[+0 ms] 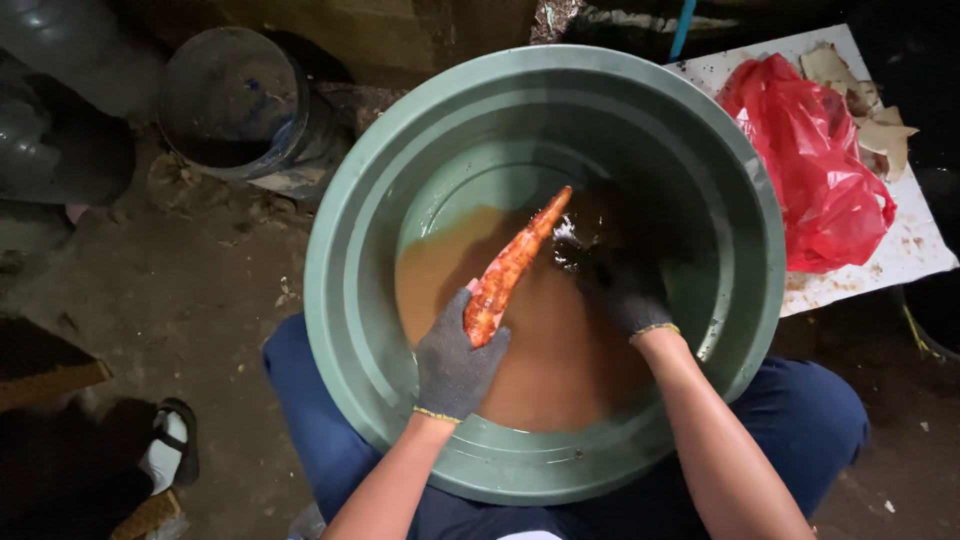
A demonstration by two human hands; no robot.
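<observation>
The gloved left hand (455, 362) is closed around the thick end of a long orange root (512, 266), holding it slanted above muddy brown water in a green basin (345, 250). The gloved right hand (622, 295) is dipped in the water; its grip cannot be made out. A red plastic bag (815, 165) lies beside the basin.

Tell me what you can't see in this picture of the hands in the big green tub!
- Right hand, head view: fingers dip into the muddy brown water, so what they touch is hidden.
- Orange root: its lower end is covered by the left hand.
- Green tub: its bottom is hidden by the water.
- Red bag: its contents are hidden.
</observation>
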